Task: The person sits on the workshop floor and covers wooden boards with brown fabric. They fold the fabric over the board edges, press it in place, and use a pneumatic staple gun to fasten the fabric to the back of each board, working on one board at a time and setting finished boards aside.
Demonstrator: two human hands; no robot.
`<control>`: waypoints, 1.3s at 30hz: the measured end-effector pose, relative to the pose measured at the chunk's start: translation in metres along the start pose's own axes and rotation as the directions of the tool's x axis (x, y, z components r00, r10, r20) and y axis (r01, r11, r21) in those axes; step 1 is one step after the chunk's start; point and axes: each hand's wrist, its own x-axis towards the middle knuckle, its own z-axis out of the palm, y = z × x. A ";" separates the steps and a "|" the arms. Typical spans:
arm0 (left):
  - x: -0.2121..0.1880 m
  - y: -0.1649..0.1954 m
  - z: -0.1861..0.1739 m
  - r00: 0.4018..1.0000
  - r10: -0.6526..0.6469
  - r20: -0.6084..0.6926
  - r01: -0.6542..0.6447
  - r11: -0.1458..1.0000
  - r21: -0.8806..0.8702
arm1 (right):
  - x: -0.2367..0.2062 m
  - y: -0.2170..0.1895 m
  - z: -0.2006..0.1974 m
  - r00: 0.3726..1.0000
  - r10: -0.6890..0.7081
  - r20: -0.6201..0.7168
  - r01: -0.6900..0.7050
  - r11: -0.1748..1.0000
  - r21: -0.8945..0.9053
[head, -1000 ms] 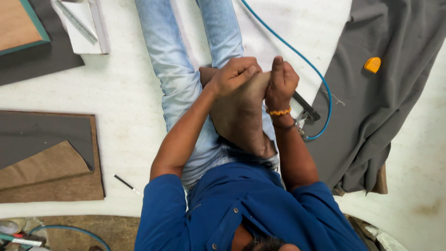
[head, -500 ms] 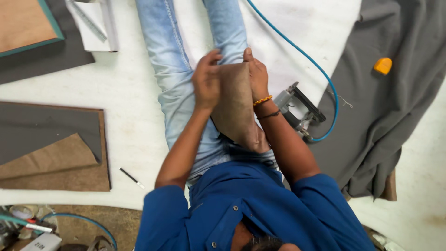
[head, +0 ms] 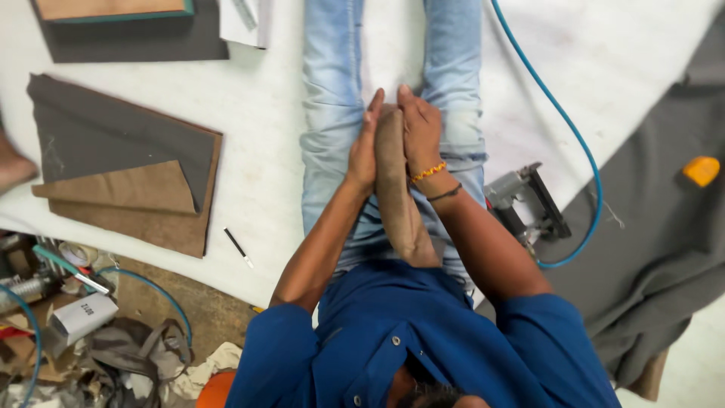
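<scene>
Head view: a person in a blue shirt sits with legs in pale jeans [head: 332, 113] stretched out over a white sheet [head: 257, 151]. A brown panel [head: 394, 189] stands on edge over the lap, seen nearly edge-on, between the two hands. The left hand [head: 365, 147] lies flat against its left face, fingers straight and together, pointing away from the body. The right hand [head: 420, 132] lies flat against its right face in the same way, with an orange-and-yellow band and a dark thread at the wrist. Both hands press inward on the panel, palms facing each other; neither curls around it.

Just right of the right forearm a staple gun [head: 525, 204] lies on the sheet, joined to a blue hose [head: 559, 121] that loops around it. Grey cloth [head: 664, 227] covers the right side, with a yellow tool [head: 702, 170] on it. To the left lies a board [head: 128, 166] covered in grey and brown fabric, and a small black pen [head: 238, 247] near it. Clutter fills the lower left corner.
</scene>
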 end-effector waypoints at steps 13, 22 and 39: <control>-0.059 0.061 0.065 0.879 0.438 0.190 -0.410 0.489 0.770 | -0.004 -0.013 -0.001 0.995 -0.050 0.089 0.058 0.994 -0.092; -0.088 0.075 0.025 0.938 0.259 0.231 -0.345 0.615 0.709 | -0.027 -0.008 0.006 0.968 -0.215 0.130 0.236 0.955 -0.178; -0.058 0.085 0.004 0.883 0.122 0.452 -0.431 0.591 0.682 | -0.015 -0.137 -0.013 0.700 0.299 0.648 0.344 0.654 -0.673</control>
